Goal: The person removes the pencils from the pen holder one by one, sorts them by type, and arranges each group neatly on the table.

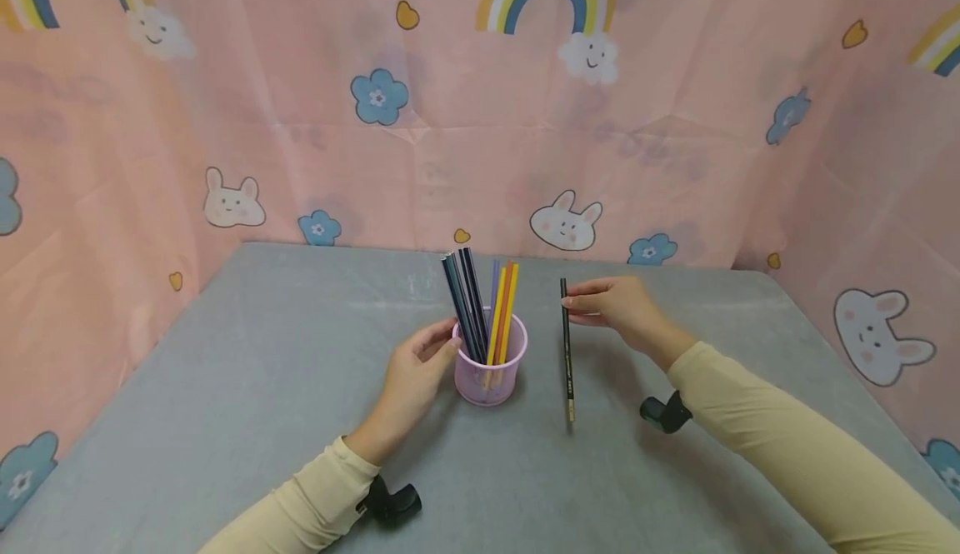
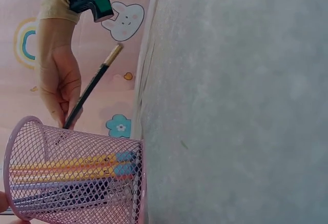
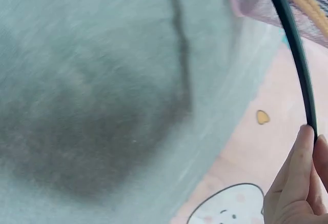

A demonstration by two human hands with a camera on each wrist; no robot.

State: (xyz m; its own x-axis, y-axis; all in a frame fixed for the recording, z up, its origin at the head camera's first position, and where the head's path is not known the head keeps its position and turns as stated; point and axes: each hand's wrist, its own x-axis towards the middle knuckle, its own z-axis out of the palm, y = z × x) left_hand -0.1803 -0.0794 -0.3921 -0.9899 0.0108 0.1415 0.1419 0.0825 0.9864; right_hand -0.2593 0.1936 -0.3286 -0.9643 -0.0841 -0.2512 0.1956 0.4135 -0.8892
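A pink mesh pencil cup (image 1: 486, 383) stands upright on the grey table, with several dark pencils (image 1: 467, 308) and several yellow, orange and purple ones (image 1: 504, 312) inside. My left hand (image 1: 411, 379) holds the cup's left rim between thumb and fingers; only fingertips (image 2: 3, 202) appear at the rim in the left wrist view. To the right of the cup, my right hand (image 1: 611, 308) pinches a black pencil (image 1: 567, 354) near its upper end. That pencil hangs nearly upright above the table, its gold-coloured end (image 2: 114, 55) lowest.
The grey table (image 1: 247, 387) reaches back to a pink curtain (image 1: 450, 162) printed with rainbows, rabbits and flowers. Curtain also rises along the left and right sides. Black devices (image 1: 393, 504) are strapped at both wrists.
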